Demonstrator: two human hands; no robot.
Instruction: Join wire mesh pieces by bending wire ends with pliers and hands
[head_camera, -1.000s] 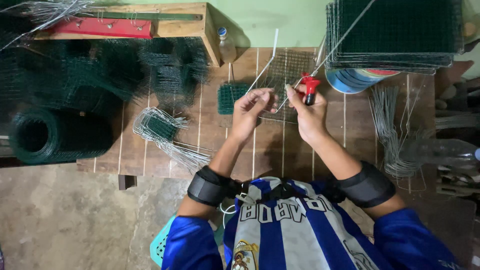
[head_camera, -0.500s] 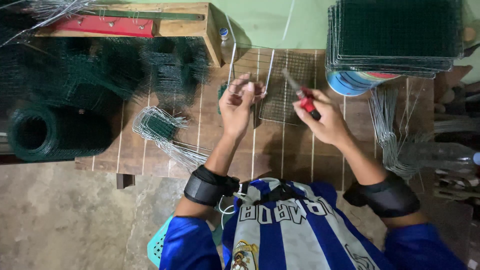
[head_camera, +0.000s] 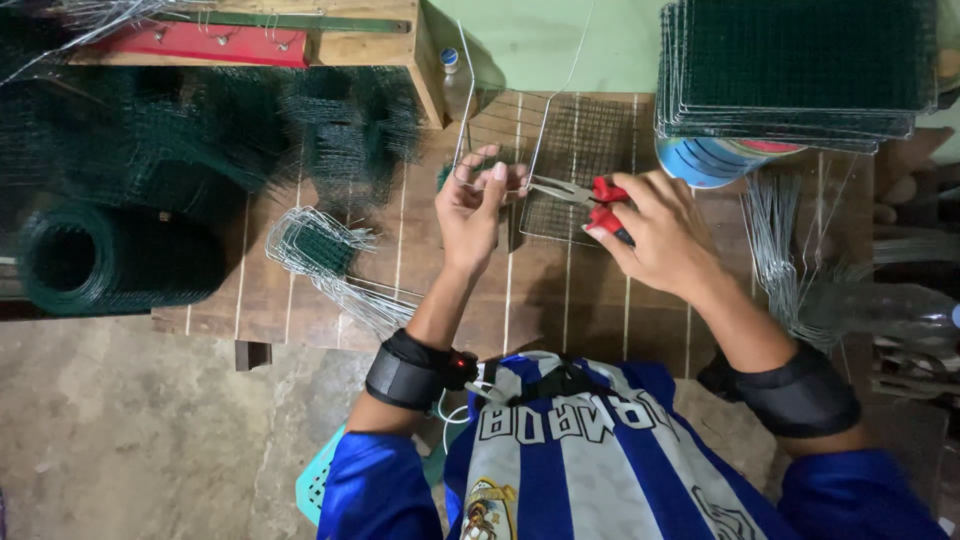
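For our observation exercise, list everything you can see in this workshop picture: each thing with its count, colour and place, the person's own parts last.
Wooden table: one, brown, under the work.
Pliers: one, red handles, in the right hand.
Bent wire: one, silver, pinched by the left hand.
Small mesh panel: one, grey, on the table behind the hands.
Mesh roll: one, dark green, far left.
Stacked mesh panels: a pile, dark green, upper right.
Wire bundle: one, silver, left of the hands.
Loose wires: many, silver, right.
Plastic bottle: one, clear, top centre.
Armbands: two, black.
Left hand: on the wire.
Right hand: on the pliers.
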